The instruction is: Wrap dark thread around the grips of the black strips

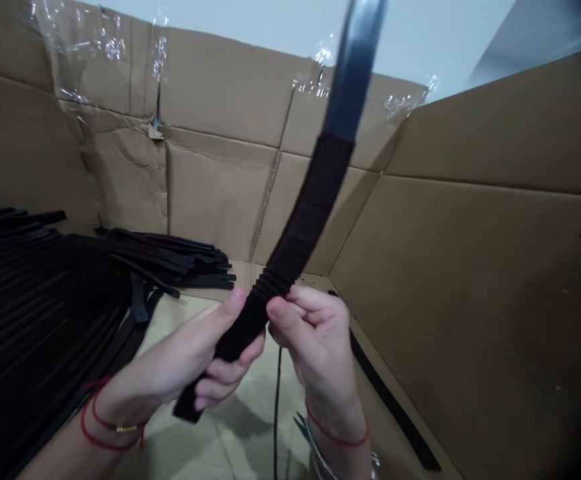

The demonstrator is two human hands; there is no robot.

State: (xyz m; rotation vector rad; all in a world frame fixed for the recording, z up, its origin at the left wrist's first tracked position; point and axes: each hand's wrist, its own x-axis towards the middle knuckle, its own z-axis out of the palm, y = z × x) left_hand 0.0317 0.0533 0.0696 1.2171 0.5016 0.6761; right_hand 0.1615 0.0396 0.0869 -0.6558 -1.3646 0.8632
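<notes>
A long curved strip point(350, 73) with a smooth, shiny dark top end rises through the middle of the view. A black ribbed cloth sleeve point(307, 220) covers its lower part and is bunched in folds just above my hands. My left hand point(220, 347) is wrapped round the covered strip near its bottom end, thumb on top. With thumb and bent fingers, my right hand point(315, 327) pinches the edge of the sleeve at the folds. A thin dark cord point(277, 413) hangs below my right hand. By my right wrist, pointed grey tips point(301, 424) show, their tool mostly hidden.
Cardboard walls point(220, 193) with clear tape stand at the back and on both sides. Many flat black strips point(35, 320) are heaped at left, with another bundle point(170, 257) behind. A single black strip point(395, 407) lies along the right wall on the cardboard floor.
</notes>
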